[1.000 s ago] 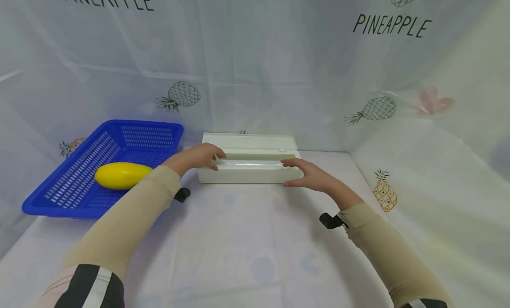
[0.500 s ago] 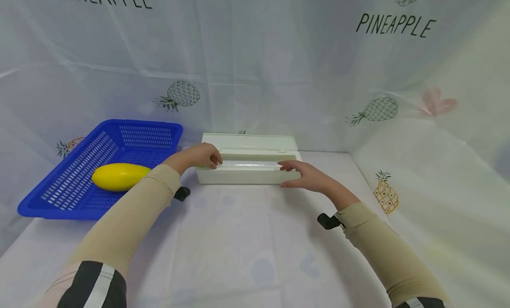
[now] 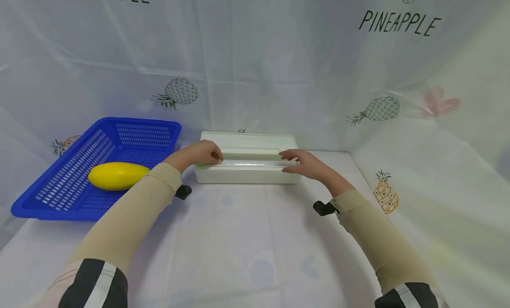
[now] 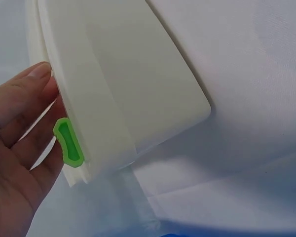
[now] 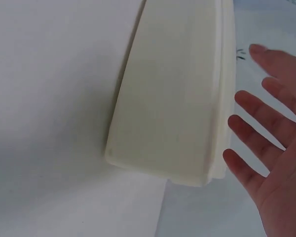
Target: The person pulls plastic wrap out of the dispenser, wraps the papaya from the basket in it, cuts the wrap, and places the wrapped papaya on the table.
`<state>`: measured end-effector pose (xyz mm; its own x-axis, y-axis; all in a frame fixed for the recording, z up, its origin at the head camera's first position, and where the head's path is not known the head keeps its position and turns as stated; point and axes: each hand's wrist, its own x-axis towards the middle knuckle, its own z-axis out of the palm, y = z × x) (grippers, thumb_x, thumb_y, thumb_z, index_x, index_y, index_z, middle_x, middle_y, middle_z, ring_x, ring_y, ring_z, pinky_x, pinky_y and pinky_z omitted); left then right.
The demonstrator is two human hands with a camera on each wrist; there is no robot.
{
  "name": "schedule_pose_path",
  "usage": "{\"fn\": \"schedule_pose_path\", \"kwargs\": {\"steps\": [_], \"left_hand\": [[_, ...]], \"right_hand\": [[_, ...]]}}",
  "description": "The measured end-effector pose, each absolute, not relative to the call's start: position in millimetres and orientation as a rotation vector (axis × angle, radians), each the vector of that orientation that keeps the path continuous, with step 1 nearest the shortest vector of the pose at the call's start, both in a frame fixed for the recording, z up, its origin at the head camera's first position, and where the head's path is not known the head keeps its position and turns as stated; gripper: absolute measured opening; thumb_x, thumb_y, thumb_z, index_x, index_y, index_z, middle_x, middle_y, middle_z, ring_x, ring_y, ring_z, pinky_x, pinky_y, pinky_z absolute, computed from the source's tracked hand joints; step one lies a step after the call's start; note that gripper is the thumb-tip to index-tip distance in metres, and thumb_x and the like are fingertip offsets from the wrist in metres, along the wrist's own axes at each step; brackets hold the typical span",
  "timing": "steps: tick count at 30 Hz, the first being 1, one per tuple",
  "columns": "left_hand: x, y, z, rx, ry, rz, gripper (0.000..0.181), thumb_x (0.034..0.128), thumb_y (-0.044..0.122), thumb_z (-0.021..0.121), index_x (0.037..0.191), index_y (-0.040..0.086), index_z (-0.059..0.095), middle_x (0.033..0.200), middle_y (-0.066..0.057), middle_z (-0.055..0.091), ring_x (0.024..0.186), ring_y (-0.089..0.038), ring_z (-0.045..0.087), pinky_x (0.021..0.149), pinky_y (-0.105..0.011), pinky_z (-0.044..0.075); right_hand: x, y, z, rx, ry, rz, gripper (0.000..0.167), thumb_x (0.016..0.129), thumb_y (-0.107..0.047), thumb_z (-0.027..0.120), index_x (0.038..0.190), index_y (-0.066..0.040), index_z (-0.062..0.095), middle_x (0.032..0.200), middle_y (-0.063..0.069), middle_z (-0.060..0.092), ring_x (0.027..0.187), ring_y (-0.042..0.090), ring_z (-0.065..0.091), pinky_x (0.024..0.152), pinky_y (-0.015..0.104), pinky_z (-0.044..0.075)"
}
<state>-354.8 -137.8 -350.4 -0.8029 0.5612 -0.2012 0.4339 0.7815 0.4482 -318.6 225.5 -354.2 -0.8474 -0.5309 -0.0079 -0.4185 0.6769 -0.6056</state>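
Left hand (image 3: 201, 152): at its own end of the white box, fingers bent, thumb at the long edge; fingertips partly hidden behind that edge, so cannot tell whether anything is pinched. Right hand (image 3: 304, 163): fingers spread and slightly bent, holding nothing; in the right wrist view they stand just beside the box, apart from it.

White box (image 3: 247, 175): lies lengthwise between the two hands, lid (image 3: 247, 140) raised on the side beyond them. A clear, shiny strip (image 3: 255, 163) runs along the opening from one hand toward the other. Green piece (image 4: 70, 143): on the box edge, just beside the left hand's fingers.

Further out: blue basket (image 3: 147, 135) to the left of the left hand, partly covered in the head view by the left sleeve (image 3: 131, 228). Yellow oblong item (image 3: 117, 176) rests inside the basket. White-covered table (image 3: 227, 237) extends under the box and nearer than both hands. Beyond the hands, a pale curtain (image 3: 271, 55) with pineapple drawings and lettering.
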Motion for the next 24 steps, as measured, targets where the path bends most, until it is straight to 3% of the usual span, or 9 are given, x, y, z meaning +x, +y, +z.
{"fn": "schedule_pose_path", "kwargs": {"steps": [6, 14, 20, 24], "left_hand": [[-356.6, -136.0, -354.1, 0.807, 2.67, 0.521, 0.024, 0.0926, 0.004, 0.065, 0.116, 0.0, 0.069, 0.11, -0.011, 0.069, 0.105, -0.028, 0.062, 0.093, -0.039, 0.049], [-354.0, -135.3, -352.4, 0.786, 2.681, 0.491, 0.027, 0.0931, 0.007, 0.065, 0.119, 0.0, 0.068, 0.114, -0.011, 0.068, 0.109, -0.027, 0.061, 0.096, -0.04, 0.047], [-353.1, -133.5, -351.8, 0.784, 2.678, 0.475, 0.027, 0.0934, 0.007, 0.065, 0.12, 0.0, 0.067, 0.113, -0.01, 0.069, 0.109, -0.027, 0.061, 0.096, -0.038, 0.048], [-354.3, -133.6, -353.1, 0.777, 2.693, 0.464, 0.027, 0.0933, 0.007, 0.065, 0.119, 0.0, 0.068, 0.113, -0.01, 0.069, 0.109, -0.026, 0.061, 0.096, -0.038, 0.048]], "right_hand": [[-338.6, 221.7, -358.3, -0.733, 2.701, -0.93, 0.04, 0.091, -0.014, 0.069, 0.129, -0.008, 0.061, 0.132, 0.008, 0.058, 0.121, 0.028, 0.049, 0.104, 0.046, 0.038], [-357.3, 215.7, -360.8, -0.765, 2.621, -0.894, 0.037, 0.091, -0.007, 0.068, 0.128, -0.008, 0.064, 0.127, 0.007, 0.062, 0.113, 0.026, 0.053, 0.089, 0.042, 0.048], [-366.9, 214.3, -364.2, -0.725, 2.653, -0.829, 0.028, 0.089, -0.006, 0.069, 0.117, -0.007, 0.071, 0.122, 0.008, 0.065, 0.102, 0.024, 0.058, 0.089, 0.041, 0.048], [-371.7, 215.1, -371.1, -0.682, 2.678, -0.826, 0.024, 0.088, -0.007, 0.072, 0.112, -0.009, 0.074, 0.116, 0.006, 0.068, 0.092, 0.022, 0.058, 0.08, 0.036, 0.049]]}}
